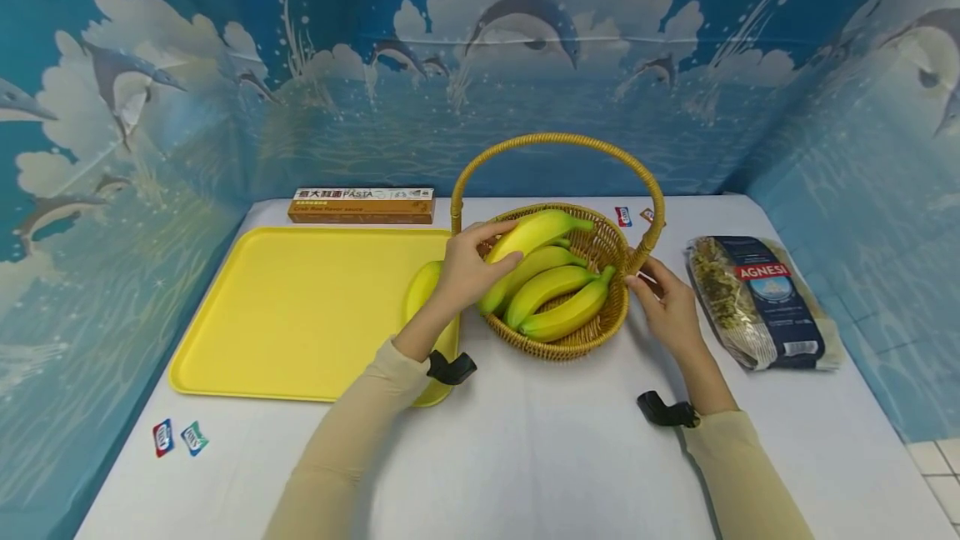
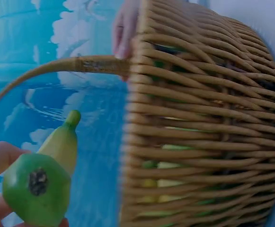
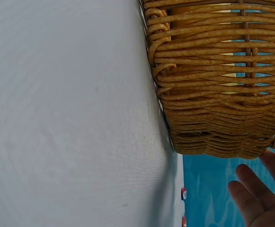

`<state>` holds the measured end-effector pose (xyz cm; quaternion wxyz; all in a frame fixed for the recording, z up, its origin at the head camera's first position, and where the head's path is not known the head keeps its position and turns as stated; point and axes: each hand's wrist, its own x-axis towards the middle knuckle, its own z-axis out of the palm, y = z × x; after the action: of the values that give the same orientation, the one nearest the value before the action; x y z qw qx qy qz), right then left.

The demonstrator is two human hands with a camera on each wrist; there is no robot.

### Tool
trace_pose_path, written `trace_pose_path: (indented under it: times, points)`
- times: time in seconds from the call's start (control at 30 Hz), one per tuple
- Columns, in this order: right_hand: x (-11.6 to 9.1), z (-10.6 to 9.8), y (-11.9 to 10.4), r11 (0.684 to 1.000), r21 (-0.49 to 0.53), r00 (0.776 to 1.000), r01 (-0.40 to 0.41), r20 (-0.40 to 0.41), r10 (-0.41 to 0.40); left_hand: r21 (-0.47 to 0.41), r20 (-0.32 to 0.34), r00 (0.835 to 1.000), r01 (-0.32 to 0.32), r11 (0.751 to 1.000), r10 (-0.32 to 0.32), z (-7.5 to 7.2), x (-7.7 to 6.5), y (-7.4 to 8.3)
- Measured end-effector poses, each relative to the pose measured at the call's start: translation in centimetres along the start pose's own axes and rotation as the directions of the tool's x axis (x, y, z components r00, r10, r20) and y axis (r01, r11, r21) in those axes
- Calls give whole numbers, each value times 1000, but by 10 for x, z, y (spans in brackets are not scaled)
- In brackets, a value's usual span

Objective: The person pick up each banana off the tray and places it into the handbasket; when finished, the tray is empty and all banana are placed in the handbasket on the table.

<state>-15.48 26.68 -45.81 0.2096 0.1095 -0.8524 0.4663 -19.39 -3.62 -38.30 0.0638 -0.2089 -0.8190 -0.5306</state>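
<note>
Over the left part of the wicker basket (image 1: 558,348), my left hand (image 1: 471,269) holds a yellow banana (image 1: 536,232) between thumb and fingers. Its green blossom end (image 2: 37,189) faces the left wrist camera, and the banana is above the rim in that view. Several more bananas (image 1: 553,286) lie inside the basket, stems toward the right. My right hand (image 1: 667,307) pinches the basket's right rim at the foot of the arched handle (image 1: 558,138); some of its fingers (image 3: 255,187) are spread beside the wicker in the right wrist view.
A yellow tray (image 1: 300,315) lies at left, with another banana (image 1: 420,286) on its right edge, partly behind my left forearm. Behind the tray sits a pasta box (image 1: 362,207). A bag of pasta (image 1: 761,302) lies at right. Small wrapped packets (image 1: 178,437) are on the table.
</note>
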Motion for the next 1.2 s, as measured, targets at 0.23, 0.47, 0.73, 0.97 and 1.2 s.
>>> trace_pose_path:
  times: [0.23,0.47,0.73,0.97,1.2]
  points:
    - [0,1,-2,999,-10,999,-31,13,31,111,-12,999,49,993,-48,30,15,-21]
    - [0,-1,-27,998,-22,998,-59,19,60,203,-16,997,81,976,-79,42,16,-27]
    - [-1,-1,-3,998,-23,998,-59,16,60,218,-6,996,87,972,-88,43,16,-30]
    - [-1,0,0,999,-6,999,-35,2,35,254,-3,996,84,964,-86,43,15,-28]
    - [-1,0,-1,999,-28,999,-40,-1,40,295,0,996,86,952,-90,44,15,-26]
